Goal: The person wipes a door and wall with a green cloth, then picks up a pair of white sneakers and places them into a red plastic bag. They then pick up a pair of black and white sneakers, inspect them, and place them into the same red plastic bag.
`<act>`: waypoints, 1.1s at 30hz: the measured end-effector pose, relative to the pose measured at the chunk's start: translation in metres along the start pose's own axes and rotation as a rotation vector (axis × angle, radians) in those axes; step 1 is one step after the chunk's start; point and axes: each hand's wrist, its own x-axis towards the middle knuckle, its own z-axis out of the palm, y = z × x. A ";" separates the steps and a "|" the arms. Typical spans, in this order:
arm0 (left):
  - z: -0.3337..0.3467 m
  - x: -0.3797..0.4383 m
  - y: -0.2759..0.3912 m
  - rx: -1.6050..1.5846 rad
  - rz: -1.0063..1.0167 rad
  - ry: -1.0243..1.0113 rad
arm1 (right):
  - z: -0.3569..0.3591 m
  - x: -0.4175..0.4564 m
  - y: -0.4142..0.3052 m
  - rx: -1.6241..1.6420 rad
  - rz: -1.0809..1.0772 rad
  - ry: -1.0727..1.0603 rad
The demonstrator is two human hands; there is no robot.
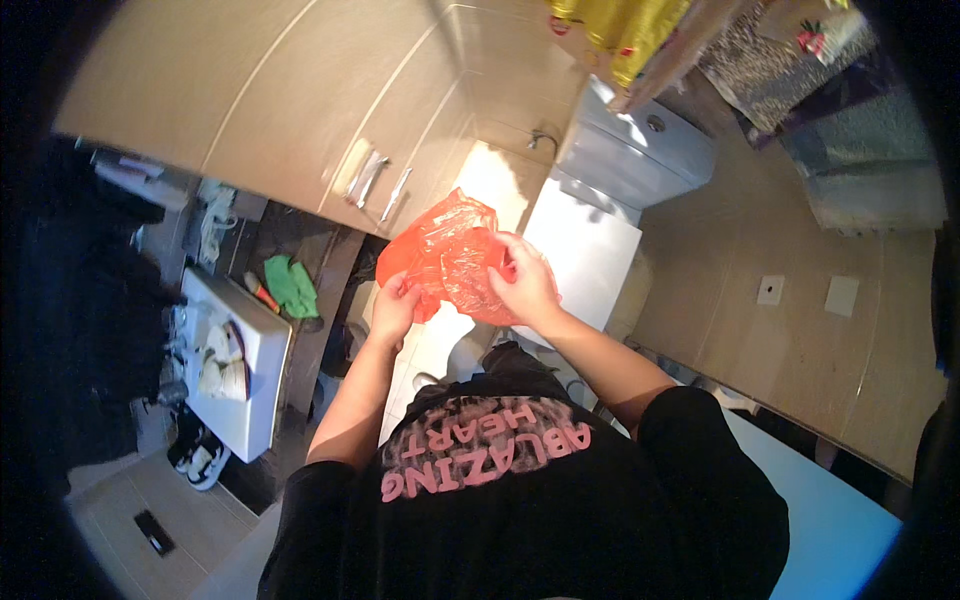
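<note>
A thin red plastic bag [450,247] spreads between my two hands, above the floor beside the toilet. My left hand [395,306] pinches the bag's lower left edge between thumb and fingers. At its right side my right hand [525,283] grips the crumpled film, with the fingers partly hidden behind it. The bag looks light and wrinkled; whether anything is inside cannot be seen. Just right of the bag lies the closed white lid [585,251] of the toilet.
Left, a white washbasin [262,375] holds a pair of light shoes [225,364]. A green cloth [291,286] and a red-and-yellow handled tool [261,292] lie on the dark counter. Black-and-white shoes [202,459] stand beyond the basin. A paper holder [366,178] juts from the tiled wall.
</note>
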 end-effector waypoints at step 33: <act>-0.370 -0.466 -0.125 0.307 -0.154 0.361 | 0.356 -0.200 -0.243 -1.182 -0.773 -0.925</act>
